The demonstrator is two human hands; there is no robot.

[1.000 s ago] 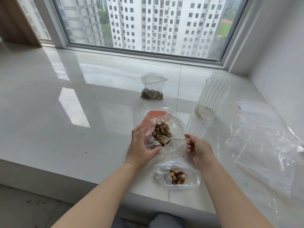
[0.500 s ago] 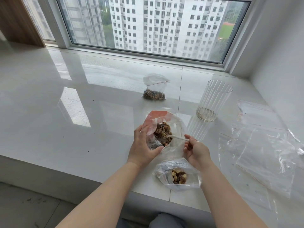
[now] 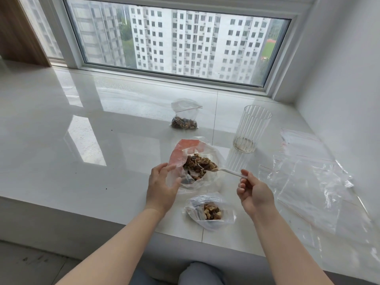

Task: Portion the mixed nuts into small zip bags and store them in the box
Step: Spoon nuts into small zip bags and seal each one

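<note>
1. The large clear bag of mixed nuts [image 3: 195, 165] is held open by the left hand [image 3: 162, 187], fingers curled on its rim.
2. A white plastic spoon [image 3: 228, 171] is pinched by the right hand [image 3: 254, 192], its bowl loaded at the bag's right edge.
3. The small open zip bag [image 3: 209, 210] lies nearer, just below the spoon.

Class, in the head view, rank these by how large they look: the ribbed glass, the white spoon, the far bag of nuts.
1. Ribbed glass
2. Far bag of nuts, though it lies farther from the camera, so this is unsure
3. White spoon
</note>
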